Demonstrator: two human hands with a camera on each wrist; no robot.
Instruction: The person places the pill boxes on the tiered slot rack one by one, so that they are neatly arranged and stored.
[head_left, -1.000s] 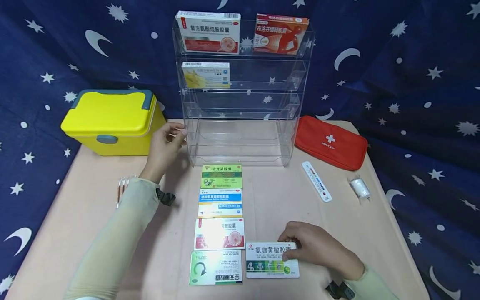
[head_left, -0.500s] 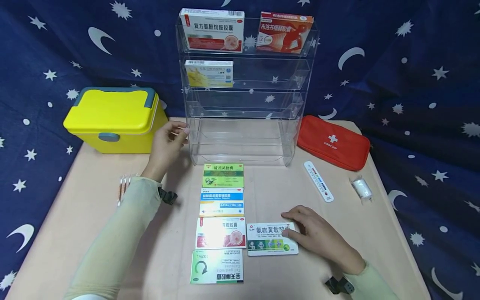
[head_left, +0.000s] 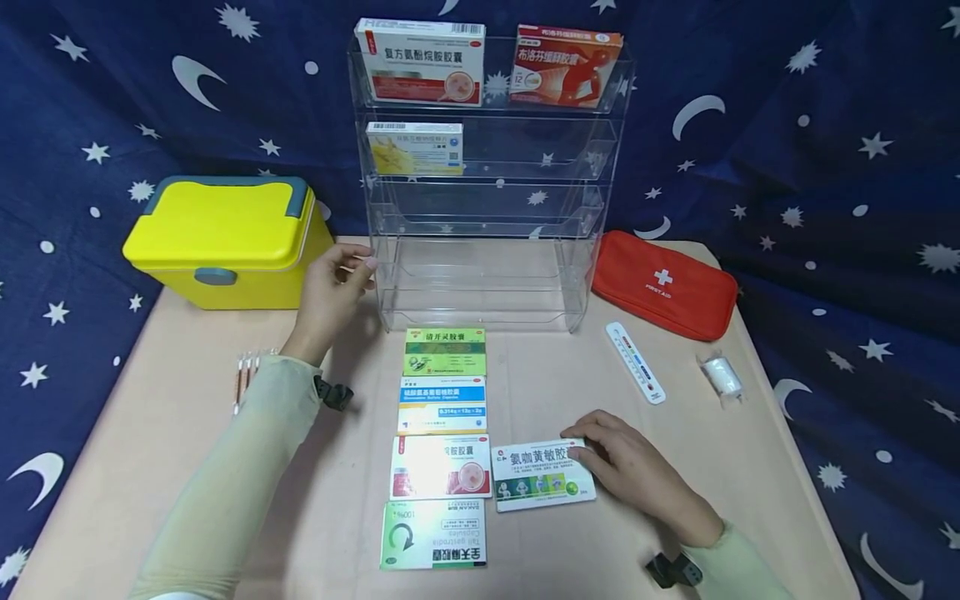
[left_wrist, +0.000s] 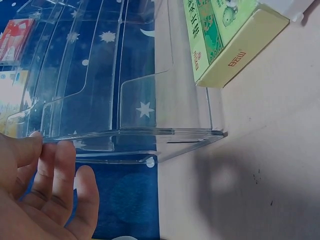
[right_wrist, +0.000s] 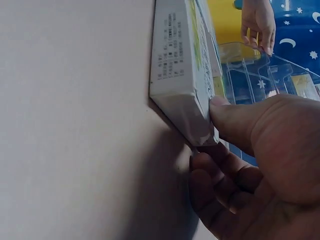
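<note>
My right hand point(head_left: 637, 471) pinches the right end of a white and green medicine box point(head_left: 543, 487), thumb on its face. The box is slightly turned beside a column of several medicine boxes: a green one point(head_left: 445, 358), a blue and white one point(head_left: 442, 412), a red and white one point(head_left: 420, 467) and a pale green one point(head_left: 431, 542). Seen in the right wrist view, the thumb point(right_wrist: 232, 122) presses the held box near its corner. My left hand point(head_left: 333, 292) holds the side edge of a clear tiered display rack point(head_left: 480, 308), thumb and fingertips at the panel in the left wrist view.
Upper tiers bear a red and white box point(head_left: 427, 71), an orange box point(head_left: 564, 71) and a yellow and white box point(head_left: 416, 154). A yellow case point(head_left: 225, 233) stands left, cotton swabs point(head_left: 243, 379) below it. Right lie a red pouch point(head_left: 663, 287), a thermometer strip point(head_left: 635, 364) and a wrapped roll point(head_left: 722, 377).
My right hand has slid the white and green box away from me, up beside the red and white one, and its right end has since turned slightly. The left hand stays at the rack.
</note>
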